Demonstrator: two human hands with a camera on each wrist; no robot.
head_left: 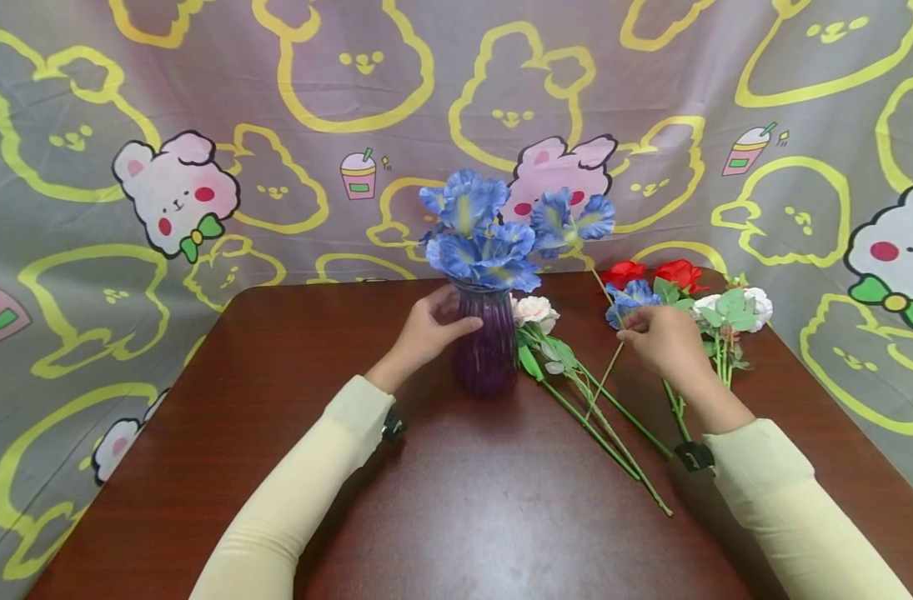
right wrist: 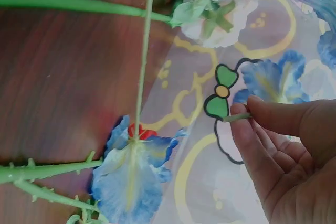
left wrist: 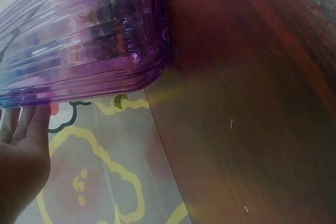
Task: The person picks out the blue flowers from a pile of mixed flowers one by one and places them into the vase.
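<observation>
A ribbed purple glass vase (head_left: 486,342) stands upright on the table with several blue irises (head_left: 479,233) in its mouth. My left hand (head_left: 431,325) grips the vase's left side near the top, thumb across the front. In the left wrist view, the fingers (left wrist: 39,127) lie along the glass. Between thumb and fingertips, my right hand (head_left: 669,346) pinches the stem of a single blue iris (head_left: 564,223), its bloom raised just right of the vase. Another blue iris (right wrist: 131,182) lies below that hand, its thin stem stretching across the table.
Right of the vase lie pale pink roses (head_left: 534,311) with long green stems pointing toward the front. Farther right are red roses (head_left: 679,275) and white flowers (head_left: 756,308) with leaves. A patterned curtain (head_left: 396,75) hangs behind the brown table (head_left: 336,333).
</observation>
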